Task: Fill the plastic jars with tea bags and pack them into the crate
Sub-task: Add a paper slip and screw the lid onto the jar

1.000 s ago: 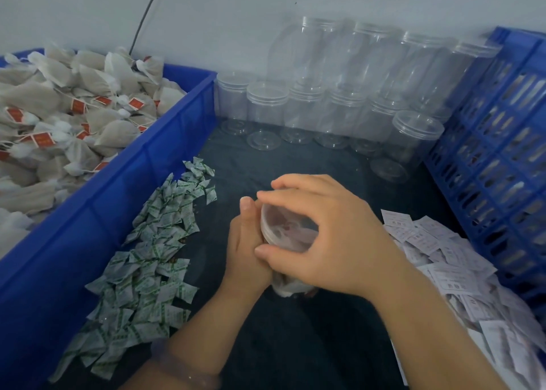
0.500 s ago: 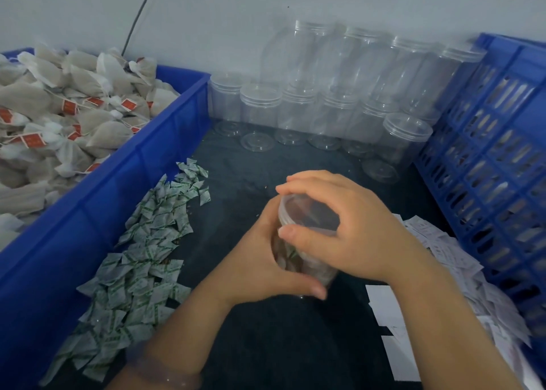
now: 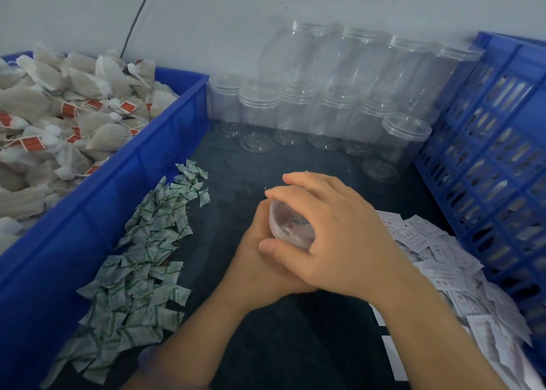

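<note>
the jar (image 3: 291,228) is mostly hidden behind the right hand (image 3: 339,242).

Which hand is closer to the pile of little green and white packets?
Left. The left hand holds the clear plastic jar by its side, just right of the green-and-white paper packets; the right hand grips the jar's top, farther right.

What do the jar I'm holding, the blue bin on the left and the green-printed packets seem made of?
Jar: apparently clear glossy plastic; contents show through its lid. Blue bin: opaque moulded plastic, smooth, slightly shiny. Green-printed packets: matte, creased paper or film; cannot tell which.
</note>
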Demonstrator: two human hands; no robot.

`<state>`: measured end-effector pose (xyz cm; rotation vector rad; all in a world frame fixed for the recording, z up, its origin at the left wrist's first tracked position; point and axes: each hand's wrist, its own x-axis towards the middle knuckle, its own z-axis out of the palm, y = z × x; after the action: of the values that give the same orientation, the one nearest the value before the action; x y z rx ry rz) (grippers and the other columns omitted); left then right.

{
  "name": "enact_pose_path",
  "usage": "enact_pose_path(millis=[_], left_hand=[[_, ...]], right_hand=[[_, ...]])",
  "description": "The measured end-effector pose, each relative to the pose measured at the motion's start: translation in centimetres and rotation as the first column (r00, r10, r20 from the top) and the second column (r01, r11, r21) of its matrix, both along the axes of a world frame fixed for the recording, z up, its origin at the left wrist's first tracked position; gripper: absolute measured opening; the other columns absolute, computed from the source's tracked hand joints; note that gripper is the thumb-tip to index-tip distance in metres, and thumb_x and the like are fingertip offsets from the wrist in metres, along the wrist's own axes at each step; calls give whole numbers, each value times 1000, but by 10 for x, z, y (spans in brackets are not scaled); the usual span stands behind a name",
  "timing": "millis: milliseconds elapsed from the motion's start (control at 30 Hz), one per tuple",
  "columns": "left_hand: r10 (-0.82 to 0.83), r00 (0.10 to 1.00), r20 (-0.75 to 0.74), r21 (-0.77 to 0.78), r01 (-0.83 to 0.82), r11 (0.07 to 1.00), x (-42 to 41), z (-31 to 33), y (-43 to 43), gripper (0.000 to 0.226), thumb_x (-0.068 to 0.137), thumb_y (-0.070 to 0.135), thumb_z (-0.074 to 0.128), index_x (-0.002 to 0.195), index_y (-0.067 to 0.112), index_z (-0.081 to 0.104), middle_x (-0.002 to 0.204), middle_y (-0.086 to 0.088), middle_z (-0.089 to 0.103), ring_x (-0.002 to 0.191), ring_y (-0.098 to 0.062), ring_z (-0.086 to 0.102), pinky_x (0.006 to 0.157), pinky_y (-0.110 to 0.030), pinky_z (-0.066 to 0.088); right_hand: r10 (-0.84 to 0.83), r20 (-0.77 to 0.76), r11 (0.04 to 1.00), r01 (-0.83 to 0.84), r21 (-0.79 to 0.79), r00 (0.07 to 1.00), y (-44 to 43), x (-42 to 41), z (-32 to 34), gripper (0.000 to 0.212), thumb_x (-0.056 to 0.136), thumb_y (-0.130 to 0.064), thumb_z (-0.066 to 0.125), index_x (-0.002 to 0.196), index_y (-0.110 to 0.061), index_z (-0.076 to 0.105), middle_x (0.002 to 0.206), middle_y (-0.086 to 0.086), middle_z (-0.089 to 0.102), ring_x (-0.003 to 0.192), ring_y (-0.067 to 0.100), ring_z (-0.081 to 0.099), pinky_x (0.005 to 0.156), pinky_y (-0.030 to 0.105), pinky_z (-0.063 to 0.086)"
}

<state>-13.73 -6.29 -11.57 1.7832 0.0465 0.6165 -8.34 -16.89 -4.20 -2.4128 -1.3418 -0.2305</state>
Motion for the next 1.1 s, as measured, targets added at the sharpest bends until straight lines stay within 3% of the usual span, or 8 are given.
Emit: enact_pose_path(millis=[200,433,567,733,867,1000,1100], left_hand=[[33,999,24,-83,-31,996,-1,7,-9,54,56,30,81,101,40,51,95,14,66,80,-3,68,56,-15,51],[14,998,59,-63,-11,998,1,3,-5,70,57,27,83,117,19,48,107,18,61,97,-1,64,70,-11,51],[32,996,84,-79,-25,997,2,2,-8,54,60,26,79,106,29,52,99,14,66,87,-3,67,62,-12,51],[42,996,73,-122,-33,992,0,3,-9,52,60,33,75,106,34,51,100,23,65,88,3,66,63,-9,50],[-13,993,120,-58,20,998,4,10,-5,45,63,23,74,96,48,56,93,21,67,81,3,66,58,-10,50],[-2,991,130,-86,14,996,3,6,-5,33,65,25,69,90,46,62,84,20,70,73,5,66,55,-10,50],[43,995,95,-83,-36,996,7,3,-10,38,70,12,73,100,35,65,81,21,68,78,16,62,61,-1,45]], right_hand=[[-129,-4,977,128,171,992,8,-7,-7,52,73,-58,54,116,-33,66,119,-15,61,110,16,56,87,30,38],[-104,95,989,93,117,990,9,-6,-8,54,72,-58,56,116,-29,67,122,-4,62,110,26,58,85,37,45],[-159,40,972,149,183,987,12,-9,-9,50,72,-58,55,114,-32,68,118,-10,63,108,22,59,81,37,47],[-218,55,941,194,276,974,18,-12,-14,48,71,-55,57,109,-29,71,114,-7,66,104,24,61,78,37,47],[-266,75,917,229,327,961,23,-10,-16,46,69,-54,60,104,-28,73,110,-6,68,100,25,63,76,38,47],[-305,53,896,268,353,951,28,-12,-18,46,67,-54,59,101,-26,73,107,-8,69,97,23,63,74,38,46],[-341,42,861,294,415,939,26,-15,-23,45,66,-52,68,97,-19,74,110,-3,70,102,28,63,75,41,52]])
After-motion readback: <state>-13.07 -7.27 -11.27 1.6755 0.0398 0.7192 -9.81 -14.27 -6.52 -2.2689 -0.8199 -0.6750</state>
